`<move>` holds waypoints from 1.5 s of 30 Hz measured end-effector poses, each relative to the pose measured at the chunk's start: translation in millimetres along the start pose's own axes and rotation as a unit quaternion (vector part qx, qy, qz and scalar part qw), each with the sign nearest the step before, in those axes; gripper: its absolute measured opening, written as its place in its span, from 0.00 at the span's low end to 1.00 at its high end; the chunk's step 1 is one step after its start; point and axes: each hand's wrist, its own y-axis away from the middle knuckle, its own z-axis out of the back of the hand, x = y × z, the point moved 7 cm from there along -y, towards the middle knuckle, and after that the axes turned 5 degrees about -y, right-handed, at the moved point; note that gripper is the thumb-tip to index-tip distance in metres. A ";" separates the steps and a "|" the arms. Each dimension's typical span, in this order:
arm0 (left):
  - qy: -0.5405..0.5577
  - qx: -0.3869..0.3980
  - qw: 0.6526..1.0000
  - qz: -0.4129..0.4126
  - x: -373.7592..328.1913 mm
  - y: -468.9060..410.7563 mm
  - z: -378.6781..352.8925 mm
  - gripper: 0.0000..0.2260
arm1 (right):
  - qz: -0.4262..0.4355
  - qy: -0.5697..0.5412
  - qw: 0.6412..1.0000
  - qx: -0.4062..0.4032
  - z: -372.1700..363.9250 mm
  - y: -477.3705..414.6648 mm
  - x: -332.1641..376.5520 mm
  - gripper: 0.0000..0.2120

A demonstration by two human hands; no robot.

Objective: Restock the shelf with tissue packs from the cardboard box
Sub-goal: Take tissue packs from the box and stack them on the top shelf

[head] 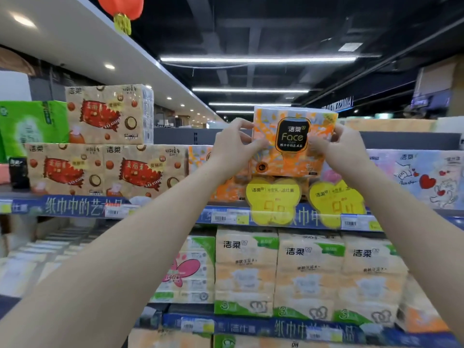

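An orange tissue pack (292, 141) with a black "Face" label is held up at the top shelf level. My left hand (232, 146) grips its left side, my right hand (336, 146) grips its right side. The pack sits on top of another orange pack (227, 190) on the top shelf (160, 209). The cardboard box is not in view.
Brown tissue packs (108, 169) are stacked to the left, a green pack (32, 124) beyond them. A pastel heart-print pack (416, 177) lies to the right. Yellow price tags (273, 199) hang on the shelf edge. Cream and green packs (308, 275) fill the lower shelf.
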 end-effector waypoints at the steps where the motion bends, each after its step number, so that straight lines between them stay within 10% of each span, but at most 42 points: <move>1: 0.000 -0.001 1.000 -0.002 -1.3 -1.4 -1.5 0.23 | -0.002 0.003 1.000 -0.005 2.2 -2.5 -3.3 0.04; 34: -0.168 -0.031 0.985 -0.007 19.8 -40.8 -35.8 0.30 | 0.028 0.118 0.993 -0.005 5.5 -30.7 -34.9 0.07; 40: -0.222 -0.004 0.975 0.017 37.2 -39.7 -42.9 0.37 | 0.031 0.156 0.987 0.013 -1.6 -24.3 -38.7 0.34; 45: -0.318 0.030 0.947 -0.038 20.4 -26.8 -45.8 0.35 | 0.051 0.225 0.973 0.032 -8.1 -20.6 -43.6 0.26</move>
